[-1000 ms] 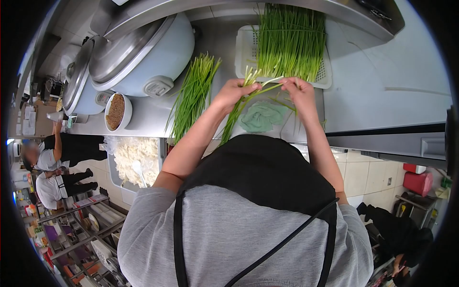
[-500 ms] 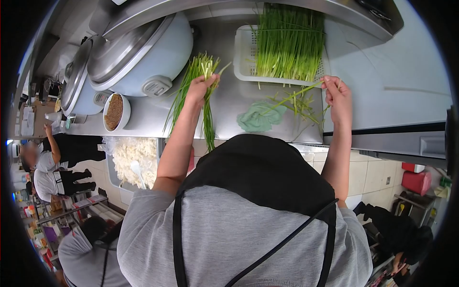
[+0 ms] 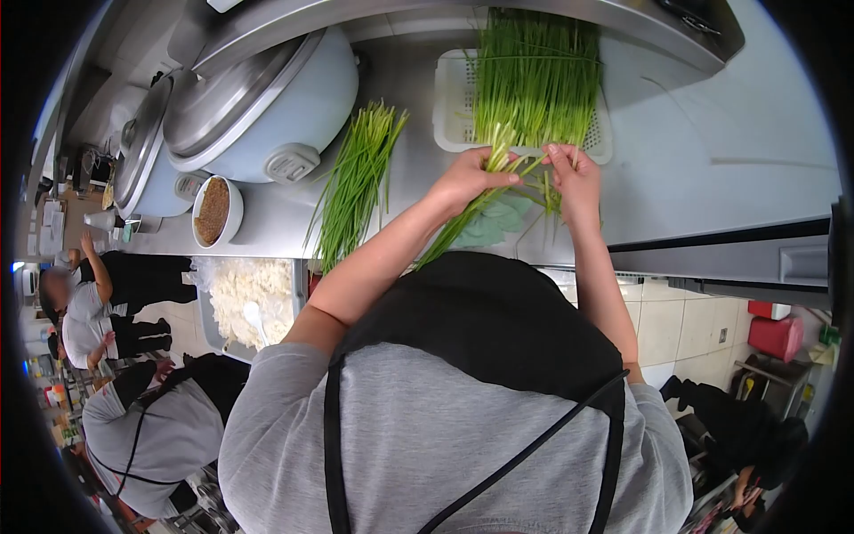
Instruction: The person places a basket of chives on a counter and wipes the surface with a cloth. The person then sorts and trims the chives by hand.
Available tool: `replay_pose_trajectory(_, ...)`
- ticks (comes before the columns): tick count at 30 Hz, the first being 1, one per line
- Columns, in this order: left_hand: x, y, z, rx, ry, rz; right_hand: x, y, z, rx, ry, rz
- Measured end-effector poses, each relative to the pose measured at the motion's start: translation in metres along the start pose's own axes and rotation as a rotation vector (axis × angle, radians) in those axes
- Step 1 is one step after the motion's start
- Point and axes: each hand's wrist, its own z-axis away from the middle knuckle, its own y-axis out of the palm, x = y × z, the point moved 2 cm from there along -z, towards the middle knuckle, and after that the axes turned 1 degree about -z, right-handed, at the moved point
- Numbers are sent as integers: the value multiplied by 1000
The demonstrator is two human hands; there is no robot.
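Observation:
My left hand (image 3: 476,176) is wrapped round a small bunch of green stalks (image 3: 442,242), whose pale ends stick up above my fingers. Close on its right, my right hand (image 3: 569,173) pinches a pale stalk end at the fingertips. Loose trimmings (image 3: 549,198) lie on the counter beside and below the right hand. A green cloth (image 3: 491,222) is partly hidden under the held bunch. Behind both hands, a white perforated tray (image 3: 452,111) holds a thick row of upright-pointing green stalks (image 3: 538,80). Another pile of stalks (image 3: 356,182) rests left of my left hand.
Two large cookers (image 3: 258,102) (image 3: 151,151) and a white bowl of brown grains (image 3: 213,211) stand at the left. Below the counter edge is a bin of white rice-like food (image 3: 252,298). Co-workers (image 3: 165,427) are at left and lower right; a metal shelf edge (image 3: 463,18) runs overhead.
Since half a second ago, my left hand has moved right from the left pile with its bunch, and my right hand has come left to meet it. A co-worker at lower left has moved.

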Motion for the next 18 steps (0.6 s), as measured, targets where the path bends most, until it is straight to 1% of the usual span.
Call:
replay_pose_trajectory(1,1,1,-1,2,-1,-1,-4,-2,0,-2,0,-1)
replay_pose_trajectory(3,4,2,-1,-17,-4,-137,-2,-5,2,-58,-329,373)
replay_pose_trajectory(4,8,0,-4,-15,-7,-138,-2,-6,5,-60,-327,372)
replay_pose_trajectory(6,11,-7,-10,-58,-38,-141,4,-7,13,-102,-492,719)
replay_pose_trajectory(7,10,-8,-10,-58,-38,-142,3,-8,15,-102,-492,718)
replay_pose_trajectory(9,6,-10,-7,-72,-65,-199,1,-9,18,-170,-587,830)
replay_pose_trajectory(10,9,-14,-7,-74,-65,-198,0,-15,15,-169,-587,830)
replay_pose_trajectory(12,15,-24,-5,-111,-66,-110,-2,-32,5,-139,-395,1003)
replay_pose_trajectory(13,15,-28,-3,-111,-67,-111,0,-36,4,-140,-394,1002)
replay_pose_trajectory(15,12,-31,0,-110,-82,-27,1,-42,2,4,-134,1255)
replay_pose_trajectory(16,11,-30,0,-110,-80,-27,-1,-41,1,3,-135,1255)
replay_pose_trajectory(18,10,-28,1,-123,-60,29,-7,-36,-1,38,-317,1004)
